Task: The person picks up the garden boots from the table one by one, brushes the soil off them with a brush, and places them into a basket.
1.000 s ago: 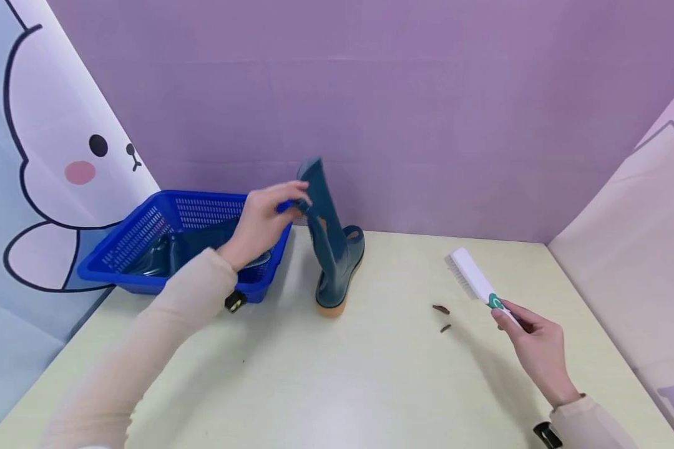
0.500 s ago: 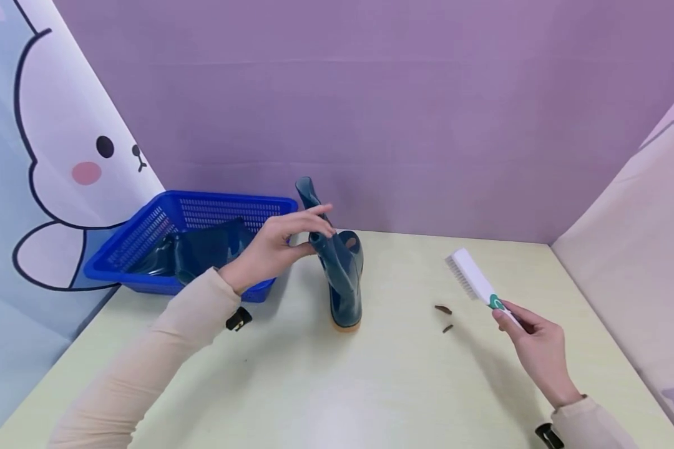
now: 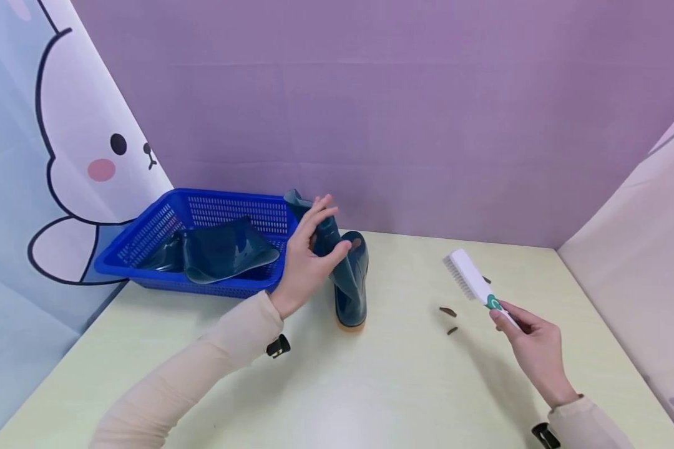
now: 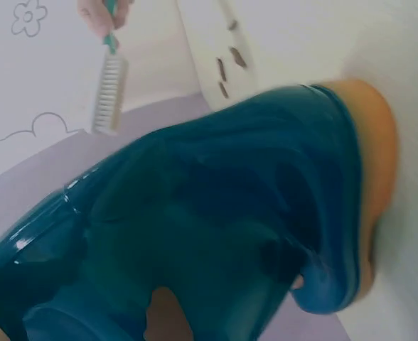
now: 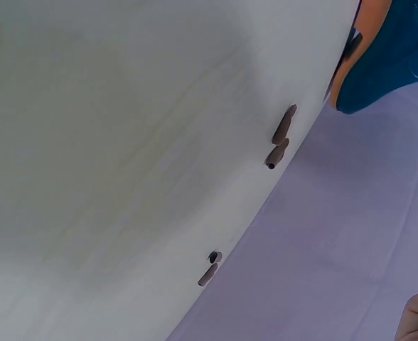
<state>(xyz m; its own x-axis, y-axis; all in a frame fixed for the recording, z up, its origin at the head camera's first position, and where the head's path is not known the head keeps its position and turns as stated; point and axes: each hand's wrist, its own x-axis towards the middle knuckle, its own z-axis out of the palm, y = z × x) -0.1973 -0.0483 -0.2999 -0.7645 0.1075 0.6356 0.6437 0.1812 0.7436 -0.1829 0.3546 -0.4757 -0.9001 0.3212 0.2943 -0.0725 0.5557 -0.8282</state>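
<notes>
Head view, left hand (image 3: 306, 265) grips boot (image 3: 348, 280) beside blue basket (image 3: 146, 249), right hand (image 3: 530, 349) holds brush (image 3: 472, 280)

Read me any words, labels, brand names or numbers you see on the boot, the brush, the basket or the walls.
None can be read. The brush carries only a green mark near its handle, with no letters legible. The boot and blue basket show no lettering. The wall panels show cartoon drawings only.

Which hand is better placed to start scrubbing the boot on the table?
Probably the right hand: it already holds the brush, bristles toward the boot. The left hand is busy holding the boot's shaft.
</notes>
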